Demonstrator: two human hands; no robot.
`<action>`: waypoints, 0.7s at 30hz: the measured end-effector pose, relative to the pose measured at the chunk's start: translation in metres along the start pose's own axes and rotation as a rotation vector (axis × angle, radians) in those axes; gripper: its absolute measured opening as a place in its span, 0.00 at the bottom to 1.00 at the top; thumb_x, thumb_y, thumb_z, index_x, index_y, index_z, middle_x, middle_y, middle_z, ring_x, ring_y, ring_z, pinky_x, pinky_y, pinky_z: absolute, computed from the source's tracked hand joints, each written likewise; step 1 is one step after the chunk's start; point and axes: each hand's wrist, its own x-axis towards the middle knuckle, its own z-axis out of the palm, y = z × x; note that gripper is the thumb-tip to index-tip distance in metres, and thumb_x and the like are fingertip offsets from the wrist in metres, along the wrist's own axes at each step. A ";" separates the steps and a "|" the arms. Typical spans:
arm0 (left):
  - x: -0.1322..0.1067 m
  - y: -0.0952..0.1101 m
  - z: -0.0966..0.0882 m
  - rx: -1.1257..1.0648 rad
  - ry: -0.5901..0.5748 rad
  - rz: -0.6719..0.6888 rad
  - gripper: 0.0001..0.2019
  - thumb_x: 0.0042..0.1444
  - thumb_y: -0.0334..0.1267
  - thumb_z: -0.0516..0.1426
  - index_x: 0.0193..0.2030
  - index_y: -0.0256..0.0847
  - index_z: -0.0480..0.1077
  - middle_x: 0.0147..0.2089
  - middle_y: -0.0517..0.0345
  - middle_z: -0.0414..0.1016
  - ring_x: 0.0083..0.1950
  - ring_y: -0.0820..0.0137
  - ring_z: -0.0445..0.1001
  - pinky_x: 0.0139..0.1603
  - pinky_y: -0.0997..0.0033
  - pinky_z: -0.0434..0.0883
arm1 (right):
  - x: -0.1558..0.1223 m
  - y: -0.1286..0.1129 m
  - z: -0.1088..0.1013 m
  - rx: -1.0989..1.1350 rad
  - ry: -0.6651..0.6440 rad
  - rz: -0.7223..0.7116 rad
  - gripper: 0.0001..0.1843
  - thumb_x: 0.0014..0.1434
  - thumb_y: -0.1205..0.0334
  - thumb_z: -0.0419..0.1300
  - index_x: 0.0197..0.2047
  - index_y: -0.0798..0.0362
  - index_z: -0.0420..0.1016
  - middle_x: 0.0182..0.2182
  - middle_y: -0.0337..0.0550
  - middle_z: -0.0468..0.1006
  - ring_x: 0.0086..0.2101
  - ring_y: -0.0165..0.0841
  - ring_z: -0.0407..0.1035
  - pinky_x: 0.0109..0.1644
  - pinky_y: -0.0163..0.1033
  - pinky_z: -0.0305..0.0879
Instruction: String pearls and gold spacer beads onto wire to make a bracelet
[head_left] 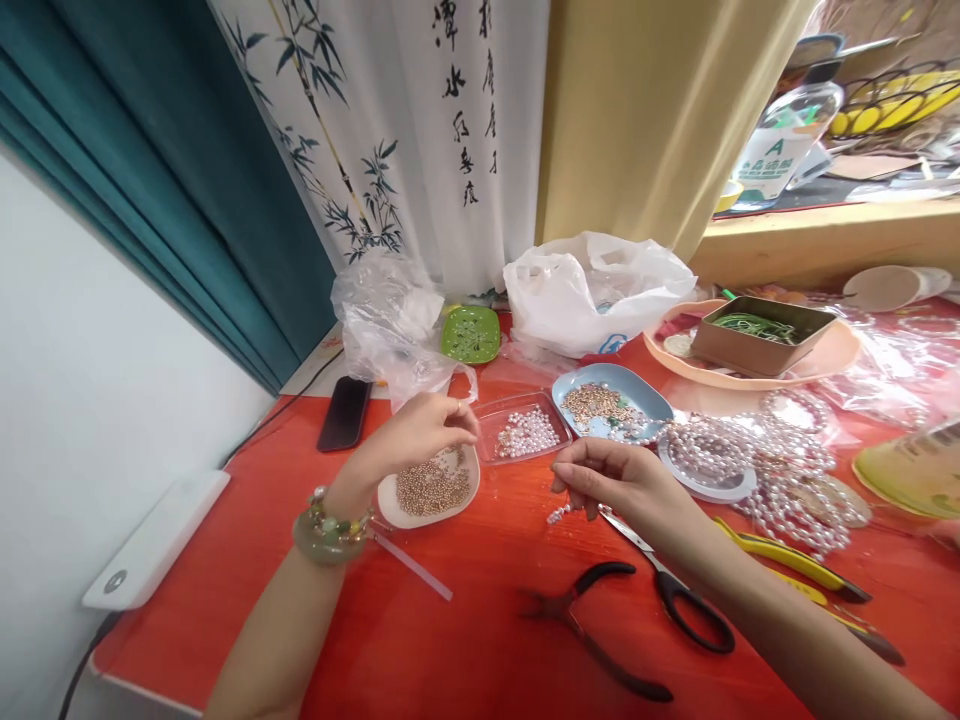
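My left hand (420,435), with a bead bracelet and a green bangle on its wrist, is above a cream dish (397,512) of small gold beads (433,488). Its fingers are curled together; whatever they may pinch is too small to make out. To the right, my right hand (607,470) pinches a thin strand of beads (559,514), whose short pearly end hangs below the fingertips. Between the hands and a little beyond them lies a clear plastic tray (486,452) of white pearl beads (529,432). A blue dish (652,405) of gold and pale beads stands behind my right hand.
Black-handled pliers (574,610), scissors (667,580) and yellow-handled pliers (787,555) lie near my right forearm. Pearl strands (780,470) heap at right. Behind are a green dish (471,335), plastic bags (592,295) and a tin (757,345). A phone (345,413) lies left.
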 end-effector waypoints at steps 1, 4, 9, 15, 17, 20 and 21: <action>0.001 -0.008 -0.004 0.141 -0.056 -0.026 0.07 0.49 0.35 0.54 0.30 0.39 0.73 0.31 0.57 0.76 0.32 0.70 0.71 0.33 0.73 0.64 | 0.000 -0.001 0.000 0.002 0.005 -0.002 0.09 0.50 0.58 0.59 0.24 0.55 0.69 0.20 0.35 0.70 0.19 0.23 0.63 0.25 0.31 0.60; 0.009 -0.029 -0.004 0.243 -0.054 -0.061 0.06 0.42 0.33 0.56 0.29 0.39 0.74 0.32 0.57 0.76 0.34 0.68 0.71 0.35 0.72 0.63 | -0.001 -0.003 -0.001 -0.008 0.006 -0.014 0.10 0.49 0.57 0.60 0.23 0.54 0.69 0.19 0.35 0.70 0.19 0.23 0.64 0.24 0.31 0.60; 0.021 -0.044 0.012 0.287 -0.105 -0.073 0.07 0.38 0.33 0.58 0.27 0.40 0.75 0.29 0.59 0.77 0.30 0.70 0.71 0.30 0.74 0.61 | 0.000 -0.005 -0.005 -0.032 0.064 -0.028 0.11 0.49 0.55 0.60 0.24 0.54 0.70 0.20 0.36 0.71 0.21 0.25 0.65 0.26 0.31 0.61; 0.023 -0.050 0.019 0.332 -0.130 -0.087 0.03 0.37 0.33 0.58 0.22 0.41 0.73 0.25 0.61 0.75 0.27 0.71 0.69 0.26 0.75 0.57 | 0.003 -0.004 -0.015 0.025 0.226 -0.047 0.12 0.49 0.53 0.61 0.27 0.55 0.72 0.24 0.40 0.75 0.26 0.28 0.69 0.32 0.33 0.64; 0.022 -0.051 0.019 0.334 -0.138 -0.086 0.03 0.37 0.33 0.57 0.21 0.41 0.73 0.24 0.61 0.74 0.27 0.71 0.69 0.25 0.75 0.57 | 0.003 -0.005 -0.018 0.029 0.275 -0.048 0.12 0.49 0.54 0.61 0.28 0.55 0.72 0.24 0.40 0.76 0.26 0.27 0.69 0.32 0.31 0.63; 0.021 -0.051 0.015 0.311 -0.161 -0.086 0.03 0.37 0.32 0.57 0.21 0.40 0.73 0.23 0.61 0.74 0.25 0.72 0.68 0.25 0.75 0.57 | 0.003 -0.006 -0.022 0.022 0.297 -0.073 0.10 0.50 0.55 0.61 0.28 0.54 0.72 0.25 0.39 0.76 0.26 0.27 0.69 0.33 0.31 0.63; 0.021 -0.051 0.013 0.297 -0.170 -0.085 0.03 0.37 0.33 0.57 0.21 0.39 0.73 0.23 0.61 0.74 0.25 0.72 0.68 0.25 0.76 0.58 | 0.003 -0.006 -0.023 0.023 0.297 -0.084 0.10 0.50 0.55 0.61 0.28 0.54 0.72 0.25 0.39 0.76 0.26 0.27 0.69 0.33 0.31 0.63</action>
